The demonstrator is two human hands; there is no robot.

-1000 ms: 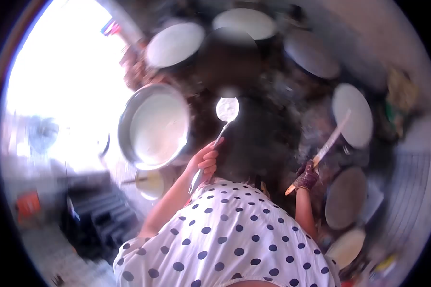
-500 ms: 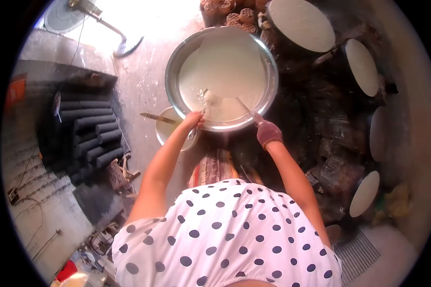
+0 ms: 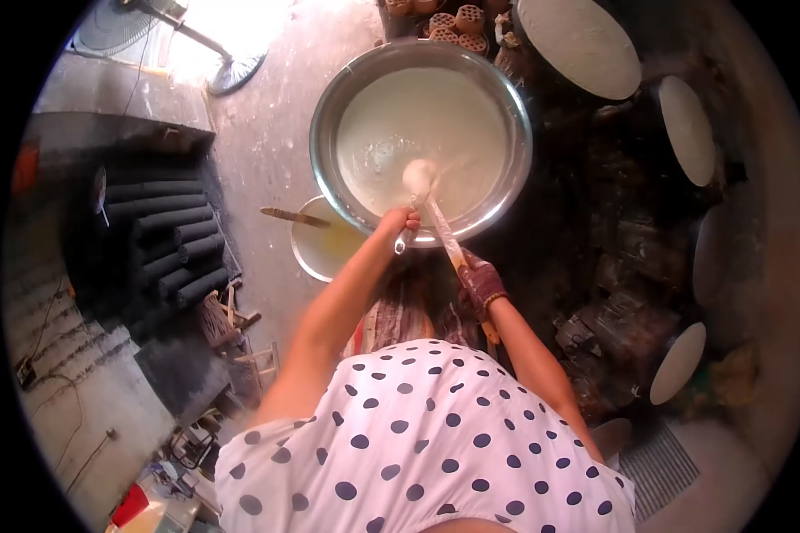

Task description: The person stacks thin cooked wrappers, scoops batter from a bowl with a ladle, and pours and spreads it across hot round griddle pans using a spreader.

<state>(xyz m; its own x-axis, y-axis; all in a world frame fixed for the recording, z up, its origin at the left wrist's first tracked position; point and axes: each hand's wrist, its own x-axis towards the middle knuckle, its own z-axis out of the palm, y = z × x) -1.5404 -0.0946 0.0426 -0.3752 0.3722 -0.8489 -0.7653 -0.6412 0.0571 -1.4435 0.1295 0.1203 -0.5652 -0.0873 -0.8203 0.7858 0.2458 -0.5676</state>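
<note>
A wide metal basin [image 3: 323, 151] holds a pale, creamy liquid [image 3: 453, 115]. My left hand [image 3: 400, 222], bare, is closed round the handle of a ladle [image 3: 420, 173] at the basin's near rim. The ladle's bowl is coated in the pale mixture. My right hand [image 3: 482, 284], in a dark reddish glove, grips a long flat stick [image 3: 444, 235]. Pale mixture coats the stick's upper end, which meets the ladle's bowl or overlaps it in view; contact I cannot tell. Left of the basin stands a white-rimmed container [image 3: 304, 258] with a wooden stick [image 3: 293, 217] lying across its edge.
Dark cylinders [image 3: 173, 222] are stacked at left, and a standing fan [image 3: 231, 71] is at upper left. Perforated clay-coloured blocks [image 3: 458, 25] lie beyond the basin. Several pale round surfaces, including a large one [image 3: 582, 44], line the dark right side.
The ladle has moved right, its bowl now showing above the liquid. My right hand has come nearer my body, drawing the stick back and bringing its coated end to the ladle.
</note>
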